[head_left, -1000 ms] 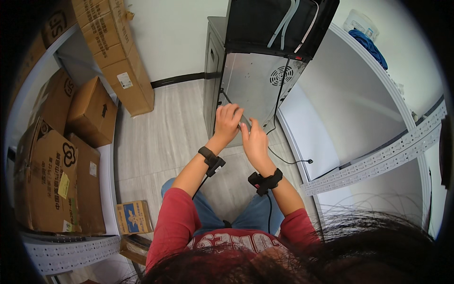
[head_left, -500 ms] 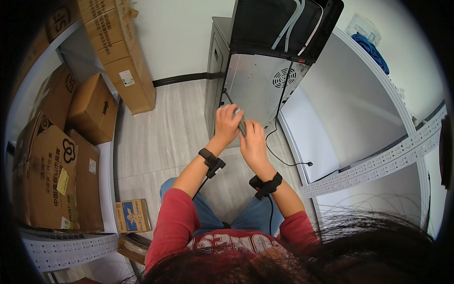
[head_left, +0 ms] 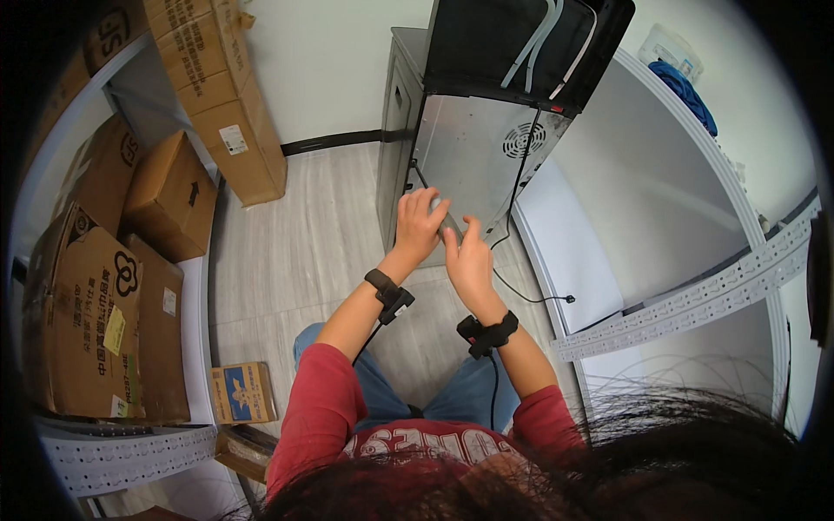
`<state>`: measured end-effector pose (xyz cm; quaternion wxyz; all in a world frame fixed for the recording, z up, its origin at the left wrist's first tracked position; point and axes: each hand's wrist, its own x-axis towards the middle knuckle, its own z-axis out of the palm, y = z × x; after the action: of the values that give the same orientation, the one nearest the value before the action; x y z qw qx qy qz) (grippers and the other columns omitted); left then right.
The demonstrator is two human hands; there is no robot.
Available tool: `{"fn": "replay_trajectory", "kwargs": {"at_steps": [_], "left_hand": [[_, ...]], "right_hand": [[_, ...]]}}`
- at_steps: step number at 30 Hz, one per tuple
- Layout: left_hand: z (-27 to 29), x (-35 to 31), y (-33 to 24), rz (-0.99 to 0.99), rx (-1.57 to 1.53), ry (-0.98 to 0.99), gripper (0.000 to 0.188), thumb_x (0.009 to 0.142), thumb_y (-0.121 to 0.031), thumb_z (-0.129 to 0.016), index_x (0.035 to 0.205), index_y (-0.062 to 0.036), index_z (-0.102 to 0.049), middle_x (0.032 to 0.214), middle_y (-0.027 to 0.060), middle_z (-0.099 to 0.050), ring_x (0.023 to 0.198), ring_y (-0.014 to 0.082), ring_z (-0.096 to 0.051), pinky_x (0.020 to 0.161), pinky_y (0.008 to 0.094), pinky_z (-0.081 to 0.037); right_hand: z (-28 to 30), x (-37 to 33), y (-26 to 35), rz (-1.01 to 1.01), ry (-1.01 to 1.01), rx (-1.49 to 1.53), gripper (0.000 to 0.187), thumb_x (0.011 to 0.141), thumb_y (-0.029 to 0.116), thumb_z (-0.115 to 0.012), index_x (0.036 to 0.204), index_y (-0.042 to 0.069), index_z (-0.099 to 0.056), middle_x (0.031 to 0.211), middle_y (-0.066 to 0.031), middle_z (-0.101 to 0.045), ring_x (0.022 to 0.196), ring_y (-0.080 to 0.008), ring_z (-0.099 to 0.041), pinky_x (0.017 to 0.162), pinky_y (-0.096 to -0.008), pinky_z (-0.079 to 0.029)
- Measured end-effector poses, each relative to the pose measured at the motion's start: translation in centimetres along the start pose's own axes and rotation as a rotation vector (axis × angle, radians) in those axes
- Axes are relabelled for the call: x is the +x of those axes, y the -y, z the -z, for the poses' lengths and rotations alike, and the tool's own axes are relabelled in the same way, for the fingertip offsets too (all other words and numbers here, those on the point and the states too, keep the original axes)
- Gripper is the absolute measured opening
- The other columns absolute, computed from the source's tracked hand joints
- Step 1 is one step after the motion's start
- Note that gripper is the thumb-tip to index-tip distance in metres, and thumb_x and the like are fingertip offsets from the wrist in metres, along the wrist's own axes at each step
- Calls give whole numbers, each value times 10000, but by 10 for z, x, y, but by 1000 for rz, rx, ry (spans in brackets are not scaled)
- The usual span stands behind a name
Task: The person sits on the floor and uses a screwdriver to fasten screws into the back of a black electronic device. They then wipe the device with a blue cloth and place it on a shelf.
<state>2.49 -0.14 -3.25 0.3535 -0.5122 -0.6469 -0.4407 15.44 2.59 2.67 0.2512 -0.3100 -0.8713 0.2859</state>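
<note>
A tall grey metal appliance (head_left: 465,143) with a black upper part stands in front of me, its round vent facing me. My left hand (head_left: 419,227) is closed around a slim tool with a grey body, mostly hidden by the fingers. A dark thin shaft (head_left: 421,176) runs from that hand to the left edge of the appliance's panel. Just right of it is my right hand (head_left: 470,265), thumb and fingers apart, close to the tool's lower end. Whether a fingertip touches the tool cannot be made out. Both wrists wear black straps with small devices.
A black power cord (head_left: 514,217) hangs down the panel; its plug (head_left: 569,300) lies at the right. Pale tubes (head_left: 530,48) run over the black part. Cardboard boxes (head_left: 74,321) fill the left shelf, and a tall carton (head_left: 239,156) stands behind. White shelving (head_left: 678,304) curves along the right.
My right hand has loosened: its fingers have spread away from the grey tool. My left hand stays around the tool at nearly the same place.
</note>
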Motion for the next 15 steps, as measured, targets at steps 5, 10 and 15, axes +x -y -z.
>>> {"fn": "replay_trajectory", "kwargs": {"at_steps": [5, 10, 15], "left_hand": [[0, -1, 0, 26, -1, 6, 353, 641, -47, -664, 993, -67, -645, 1066, 104, -550, 1026, 283, -521, 865, 421, -386], [-3, -2, 3, 53, -29, 5, 423, 611, 27, -622, 1018, -87, -646, 1053, 97, -548, 1023, 296, -521, 860, 422, -385], [0, -4, 7, 31, 6, 34, 436, 616, 34, -618, 1031, -94, -654, 1048, 89, -555, 1004, 285, -530, 848, 414, -386]], "right_hand": [[-7, -5, -17, 445, -185, -96, 474, 850, 154, -637, 1234, -31, -427, 1044, -259, -550, 886, -435, -594, 703, -461, -496], [-10, -6, -20, 253, -179, -10, 476, 837, 135, -646, 1227, -37, -435, 1028, -258, -558, 904, -431, -581, 724, -458, -495], [-9, -8, -19, 406, -189, -119, 457, 868, 154, -621, 1226, -54, -428, 1022, -281, -559, 813, -438, -605, 654, -467, -495]]}}
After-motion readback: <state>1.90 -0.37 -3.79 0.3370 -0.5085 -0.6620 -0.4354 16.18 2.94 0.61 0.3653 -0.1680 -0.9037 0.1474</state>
